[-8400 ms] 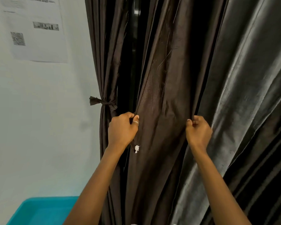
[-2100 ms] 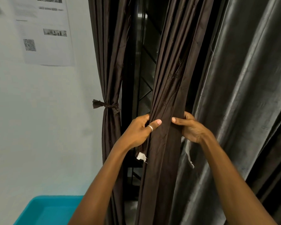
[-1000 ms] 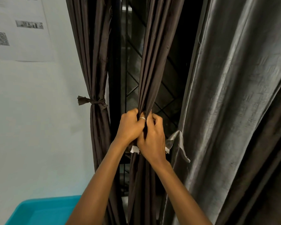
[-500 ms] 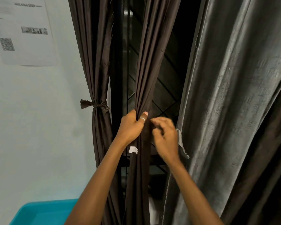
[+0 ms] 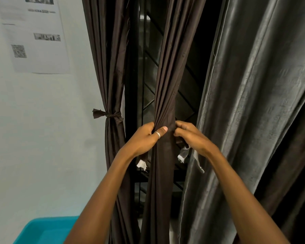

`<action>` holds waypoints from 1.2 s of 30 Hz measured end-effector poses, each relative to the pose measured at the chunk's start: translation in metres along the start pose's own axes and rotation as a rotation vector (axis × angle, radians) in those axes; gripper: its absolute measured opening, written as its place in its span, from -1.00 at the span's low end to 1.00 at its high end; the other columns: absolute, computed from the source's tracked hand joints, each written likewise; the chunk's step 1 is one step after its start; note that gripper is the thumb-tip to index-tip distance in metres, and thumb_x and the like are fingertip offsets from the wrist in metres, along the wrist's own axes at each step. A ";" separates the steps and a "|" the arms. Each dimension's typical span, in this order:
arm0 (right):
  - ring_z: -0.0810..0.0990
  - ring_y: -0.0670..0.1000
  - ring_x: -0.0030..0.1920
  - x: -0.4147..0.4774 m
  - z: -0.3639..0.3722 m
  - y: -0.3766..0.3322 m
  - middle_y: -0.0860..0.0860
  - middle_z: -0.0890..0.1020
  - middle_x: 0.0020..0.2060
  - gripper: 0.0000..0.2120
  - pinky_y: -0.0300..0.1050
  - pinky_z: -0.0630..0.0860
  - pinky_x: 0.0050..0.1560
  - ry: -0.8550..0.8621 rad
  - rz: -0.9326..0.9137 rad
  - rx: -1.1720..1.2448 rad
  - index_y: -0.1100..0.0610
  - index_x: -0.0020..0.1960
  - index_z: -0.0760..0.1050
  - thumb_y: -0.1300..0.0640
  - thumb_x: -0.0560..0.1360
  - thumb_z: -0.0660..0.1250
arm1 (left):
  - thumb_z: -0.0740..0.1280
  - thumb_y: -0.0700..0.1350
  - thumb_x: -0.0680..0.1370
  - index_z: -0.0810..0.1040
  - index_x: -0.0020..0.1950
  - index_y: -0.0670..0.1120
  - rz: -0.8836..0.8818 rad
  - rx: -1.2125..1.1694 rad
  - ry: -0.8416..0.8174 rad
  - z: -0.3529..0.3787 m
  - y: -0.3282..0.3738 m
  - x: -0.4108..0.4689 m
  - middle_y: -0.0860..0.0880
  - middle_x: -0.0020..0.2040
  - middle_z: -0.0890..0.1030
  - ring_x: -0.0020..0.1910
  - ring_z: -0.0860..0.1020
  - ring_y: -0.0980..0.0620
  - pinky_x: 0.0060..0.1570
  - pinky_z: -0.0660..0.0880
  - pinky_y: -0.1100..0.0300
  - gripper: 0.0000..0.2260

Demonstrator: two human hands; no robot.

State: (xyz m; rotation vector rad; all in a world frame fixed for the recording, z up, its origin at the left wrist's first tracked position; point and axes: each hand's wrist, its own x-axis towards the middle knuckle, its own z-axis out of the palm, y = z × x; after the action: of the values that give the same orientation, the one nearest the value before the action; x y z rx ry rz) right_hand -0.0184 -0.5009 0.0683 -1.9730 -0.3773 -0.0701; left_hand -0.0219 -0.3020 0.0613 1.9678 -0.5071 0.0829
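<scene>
dim indoor | sheen on grey curtain [image 5: 253, 85] | brown curtain [image 5: 167, 76] folds dark | edges bowed | focus sharp

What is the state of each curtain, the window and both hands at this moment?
middle curtain, gathered into one tight bundle.
left curtain, tied back with a knotted strip.
grey curtain, hanging loose, untied.
window grille, uncovered between the curtains.
left hand, grips the middle curtain.
right hand, fingers curled at the middle curtain's edge; what they hold is hidden.

Spread curtain [image 5: 164, 103] now bunched; right hand [image 5: 192, 138] back at it.
</scene>
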 end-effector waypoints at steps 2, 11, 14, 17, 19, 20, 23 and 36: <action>0.57 0.06 -0.08 0.001 -0.001 -0.003 0.22 0.63 -0.04 -0.75 0.09 0.49 -0.04 0.027 0.013 -0.151 0.19 0.14 0.59 0.19 0.57 0.20 | 0.34 0.18 0.58 0.54 0.20 -0.03 0.011 0.048 -0.022 -0.002 -0.002 0.002 0.02 0.09 0.63 0.10 0.63 0.02 0.16 0.59 0.02 -0.66; 0.67 -0.04 -0.20 -0.020 0.020 -0.014 0.02 0.65 -0.15 -0.77 -0.13 0.54 -0.25 0.314 -0.004 -0.333 0.11 0.28 0.51 0.10 0.68 0.18 | 0.51 0.08 0.47 0.36 0.10 0.01 0.044 0.344 0.538 0.021 -0.001 0.005 0.02 0.08 0.42 -0.11 0.48 0.03 -0.11 0.49 0.12 -0.60; 0.73 -0.03 -0.22 -0.027 0.038 -0.014 0.04 0.64 -0.08 -0.77 -0.21 0.62 -0.24 0.372 0.029 0.008 0.05 0.34 0.36 0.14 0.69 0.20 | 0.46 0.07 0.52 0.35 -0.06 0.04 0.058 0.454 0.632 0.030 0.004 0.000 0.08 -0.12 0.45 -0.20 0.49 0.05 -0.27 0.41 0.14 -0.71; 0.75 0.09 -0.14 -0.034 0.047 -0.019 0.15 0.68 -0.07 -0.82 -0.07 0.69 -0.11 0.422 0.023 0.275 0.06 0.26 0.37 0.18 0.68 0.24 | 0.45 0.04 0.53 0.43 -0.15 0.03 0.075 0.451 0.655 0.033 0.002 0.001 0.12 -0.25 0.45 -0.26 0.52 0.06 -0.31 0.46 0.16 -0.78; 0.75 0.10 -0.09 -0.038 0.050 -0.019 0.15 0.71 -0.08 -0.86 -0.04 0.70 -0.04 0.425 0.008 0.366 0.07 0.22 0.42 0.19 0.67 0.26 | 0.46 0.01 0.52 0.46 -0.17 0.02 0.070 0.418 0.655 0.032 0.001 0.002 0.12 -0.30 0.44 -0.29 0.51 0.11 -0.33 0.40 0.24 -0.79; 0.75 0.08 -0.05 -0.040 0.051 -0.017 0.13 0.72 -0.07 -0.88 -0.03 0.69 0.01 0.414 -0.001 0.376 0.07 0.19 0.46 0.18 0.67 0.26 | 0.47 0.01 0.52 0.47 -0.18 0.03 0.064 0.402 0.651 0.031 0.001 0.003 0.12 -0.31 0.45 -0.30 0.50 0.14 -0.34 0.36 0.27 -0.80; 0.72 -0.02 0.06 -0.042 0.054 -0.012 0.06 0.73 0.01 -0.87 -0.02 0.64 0.17 0.346 -0.026 0.349 0.06 0.14 0.58 0.19 0.65 0.29 | 0.50 0.01 0.50 0.50 -0.18 0.04 0.041 0.352 0.619 0.027 0.003 0.003 0.12 -0.32 0.49 -0.30 0.50 0.17 -0.30 0.36 0.28 -0.81; 0.63 -0.20 0.20 -0.038 0.060 0.006 -0.14 0.64 0.21 -0.38 -0.11 0.60 0.22 0.249 -0.100 0.069 -0.03 0.40 0.43 0.26 0.43 0.56 | 0.39 0.21 0.53 0.54 -0.19 0.09 -0.055 0.300 0.472 0.013 0.011 -0.004 0.10 -0.30 0.61 -0.24 0.61 0.16 -0.19 0.56 0.18 -0.77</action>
State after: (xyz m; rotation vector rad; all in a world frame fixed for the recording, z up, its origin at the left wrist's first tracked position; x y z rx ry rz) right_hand -0.0602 -0.4580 0.0293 -1.8498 -0.3111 -0.3583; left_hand -0.0323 -0.3166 0.0639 2.1575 -0.1335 0.6028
